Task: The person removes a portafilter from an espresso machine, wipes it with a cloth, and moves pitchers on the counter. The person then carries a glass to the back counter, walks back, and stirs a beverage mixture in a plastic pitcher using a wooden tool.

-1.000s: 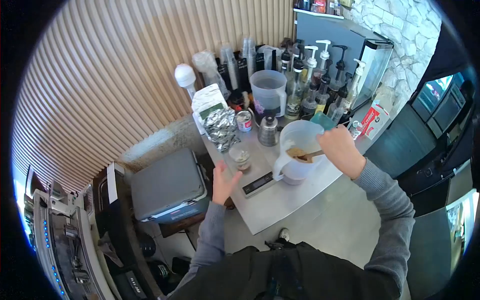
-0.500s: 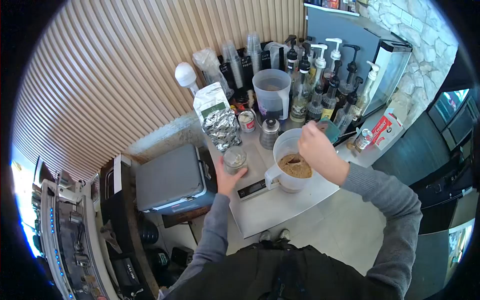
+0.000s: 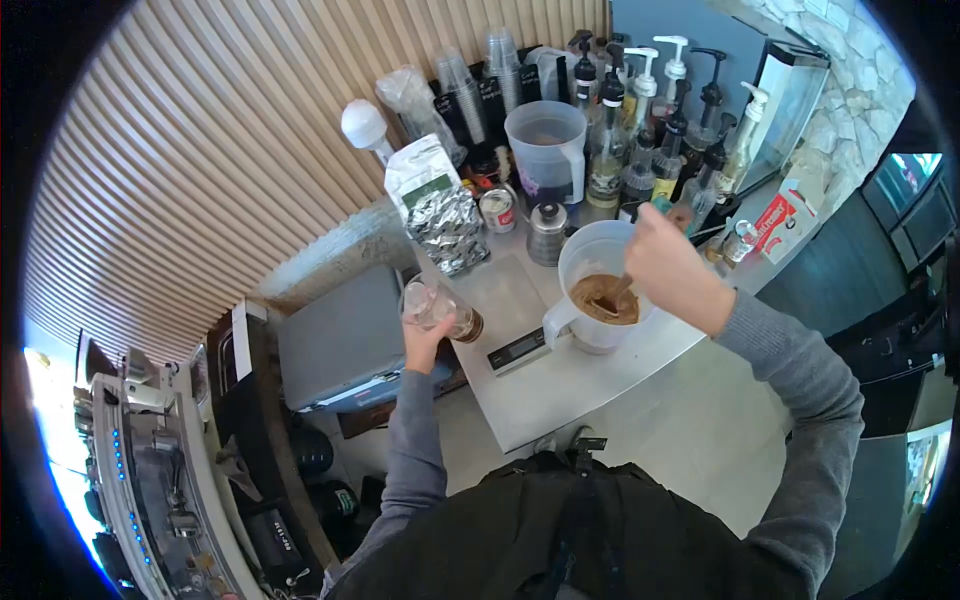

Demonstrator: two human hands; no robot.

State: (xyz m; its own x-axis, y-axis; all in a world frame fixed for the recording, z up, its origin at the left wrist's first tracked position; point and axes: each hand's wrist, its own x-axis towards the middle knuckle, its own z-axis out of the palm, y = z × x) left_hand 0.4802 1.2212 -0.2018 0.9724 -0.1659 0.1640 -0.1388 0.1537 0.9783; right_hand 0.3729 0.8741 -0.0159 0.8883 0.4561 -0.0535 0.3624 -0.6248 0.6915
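My left hand [image 3: 424, 343] is wrapped round a clear glass [image 3: 438, 302] at the table's left edge. The glass leans with its mouth toward the upper left, and something brown sits in its base. My right hand [image 3: 678, 265] is closed above a translucent plastic pitcher [image 3: 592, 252]. It grips the handle of a stirring utensil [image 3: 620, 291], whose lower end dips into a thick brown mixture [image 3: 600, 299]; its exact kind is hidden. Beside the pitcher's handle is a digital scale [image 3: 517, 351]. I cannot tell whether the pitcher rests partly on it.
A silver foil bag [image 3: 440, 215], a small can [image 3: 497, 210], a metal shaker [image 3: 547, 235] and a second pitcher [image 3: 547, 150] stand behind. Several pump bottles [image 3: 605, 155] crowd the back right, near a red-and-white carton [image 3: 783, 225]. Left of the table is a grey cooler box [image 3: 340, 335].
My left hand has lifted and tilted the glass, which stood more upright before. My right hand has shifted with the utensil in the mixture. The whole view has moved slightly.
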